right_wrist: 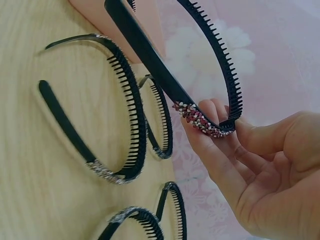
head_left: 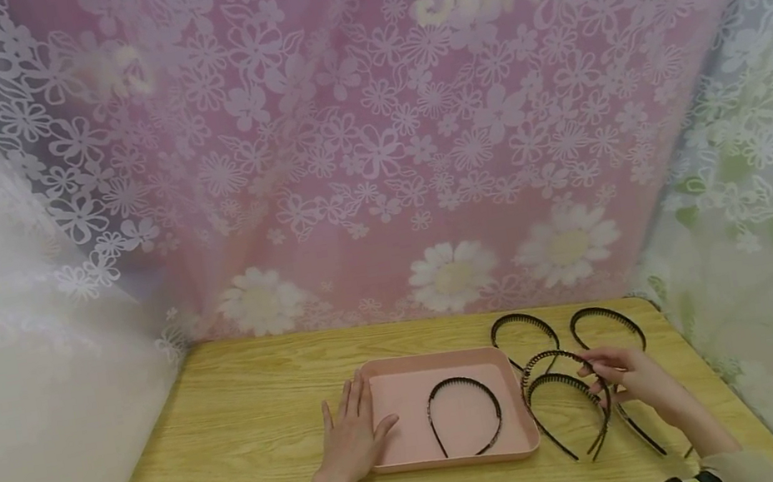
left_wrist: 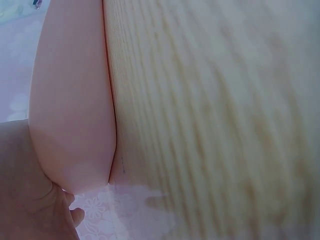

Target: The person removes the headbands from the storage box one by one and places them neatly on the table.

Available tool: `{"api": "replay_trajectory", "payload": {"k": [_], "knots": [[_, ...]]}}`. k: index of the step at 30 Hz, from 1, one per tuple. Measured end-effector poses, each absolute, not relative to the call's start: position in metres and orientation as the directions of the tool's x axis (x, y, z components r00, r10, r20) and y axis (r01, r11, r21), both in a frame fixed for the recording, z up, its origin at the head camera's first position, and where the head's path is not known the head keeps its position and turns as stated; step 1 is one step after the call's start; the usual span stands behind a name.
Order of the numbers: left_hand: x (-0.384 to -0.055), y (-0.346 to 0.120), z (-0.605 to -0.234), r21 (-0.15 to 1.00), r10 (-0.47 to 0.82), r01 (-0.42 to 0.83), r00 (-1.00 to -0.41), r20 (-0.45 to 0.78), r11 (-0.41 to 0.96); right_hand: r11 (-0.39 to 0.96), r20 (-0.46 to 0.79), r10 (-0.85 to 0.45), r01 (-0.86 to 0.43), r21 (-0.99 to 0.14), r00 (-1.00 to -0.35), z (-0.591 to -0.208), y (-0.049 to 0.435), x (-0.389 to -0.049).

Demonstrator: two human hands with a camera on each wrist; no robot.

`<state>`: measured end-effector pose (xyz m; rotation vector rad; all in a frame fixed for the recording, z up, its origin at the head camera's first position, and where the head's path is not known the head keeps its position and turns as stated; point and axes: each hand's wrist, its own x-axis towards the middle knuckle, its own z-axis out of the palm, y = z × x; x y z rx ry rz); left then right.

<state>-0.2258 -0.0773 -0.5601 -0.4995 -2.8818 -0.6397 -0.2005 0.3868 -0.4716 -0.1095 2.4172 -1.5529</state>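
A black toothed headband [head_left: 554,353] is held up in my right hand [head_left: 632,381], pinched between thumb and fingers. In the right wrist view its red and clear stones [right_wrist: 200,120] sit at the fingertips. My left hand [head_left: 351,440] rests with straight fingers along the left side of a shallow pink tray [head_left: 399,407], its thumb over the rim. Inside the tray lies one black headband [head_left: 460,379]. The left wrist view shows the tray's outer wall [left_wrist: 75,100] close up, beside part of the hand.
Several more headbands lie on the wooden table right of the tray: one at the back [head_left: 520,316], one at the back right [head_left: 604,309], one below the held one [head_left: 563,376]. Flowered curtains [head_left: 372,150] hang behind the table and at both sides.
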Motion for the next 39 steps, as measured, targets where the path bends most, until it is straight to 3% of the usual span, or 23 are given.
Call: {"api": "replay_trajectory", "payload": {"k": [8, 26, 39], "knots": [[-0.226, -0.077, -0.560, 0.394, 0.290, 0.354, -0.933, 0.214, 0.848, 0.407, -0.257, -0.176, 0.167, -0.898, -0.950, -0.488, 0.398, -0.188], [-0.224, -0.077, -0.558, 0.389, 0.294, 0.361, -0.929, 0.222, 0.847, 0.396, -0.319, -0.184, 0.227, -0.890, -0.930, -0.509, 0.408, -0.159], [-0.226, -0.077, -0.559, 0.389, 0.288, 0.351, -0.934, 0.212, 0.852, 0.140, -0.334, -0.326, 0.304, -0.942, -0.884, -0.528, 0.414, -0.138]]}}
